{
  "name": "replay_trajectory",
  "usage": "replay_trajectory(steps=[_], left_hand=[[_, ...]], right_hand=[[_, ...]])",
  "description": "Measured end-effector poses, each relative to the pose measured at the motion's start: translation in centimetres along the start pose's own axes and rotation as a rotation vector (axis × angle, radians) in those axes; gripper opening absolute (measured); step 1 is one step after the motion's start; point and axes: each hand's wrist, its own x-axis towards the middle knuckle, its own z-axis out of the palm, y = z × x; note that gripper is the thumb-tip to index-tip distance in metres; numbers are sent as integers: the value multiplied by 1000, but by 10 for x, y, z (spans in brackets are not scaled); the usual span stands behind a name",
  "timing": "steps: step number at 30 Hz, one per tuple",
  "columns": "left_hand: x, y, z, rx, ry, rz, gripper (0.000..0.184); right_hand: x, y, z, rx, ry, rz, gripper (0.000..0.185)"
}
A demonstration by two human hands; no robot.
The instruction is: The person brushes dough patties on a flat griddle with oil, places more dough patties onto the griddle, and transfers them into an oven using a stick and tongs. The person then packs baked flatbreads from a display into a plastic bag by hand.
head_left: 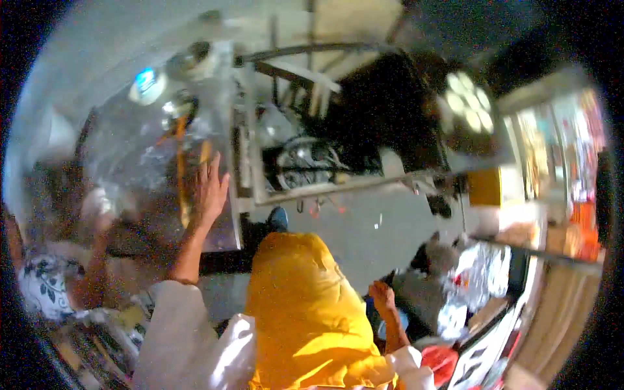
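Note:
My left hand (211, 192) reaches over the right side of a metal-topped table (146, 188), its fingers stretched out and apart. Just left of it lies a long, thin wooden stick (182, 172), blurred. A shorter orange-brown piece (205, 153) shows by the fingertips; its kind is unclear. Whether the hand touches the tabletop, I cannot tell. My right hand (382, 296) is low beside the yellow cloth (299, 292) over my body. Its fingers are curled in, and nothing shows in them.
Another person's patterned sleeve (47, 286) is at the left edge. Ahead stands a metal-framed stand (338, 188) with a dark interior. A round white container (148, 88) sits on the far table. Silvery plastic bags (481, 273) and a red item (440, 364) lie at right.

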Motion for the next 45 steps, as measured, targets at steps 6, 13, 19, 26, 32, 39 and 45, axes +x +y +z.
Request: replay_trajectory(steps=[6, 13, 19, 26, 32, 39, 45], left_hand=[[-81, 162, 44, -531, -882, 79, 44], [-149, 147, 107, -378, -1349, 15, 43], [-112, 144, 166, -208, -1446, -328, 26], [-8, 357, 225, -573, -1521, -139, 19], [3, 504, 205, -687, -1442, -49, 48], [-46, 465, 268, -432, -1479, -57, 17], [-101, 519, 207, -267, -1389, -45, 20]], right_hand=[[-49, 164, -40, 49, 97, 317, 43], [-116, 170, -69, 232, 329, 536, 44], [-122, 148, -58, 189, 514, 600, 52], [-133, 130, -92, 355, 788, 538, 44], [-185, 165, -228, 201, 1445, 481, 25], [-270, 299, -405, 81, 1585, 809, 25], [-303, 455, -463, 91, 1624, 1066, 32]])
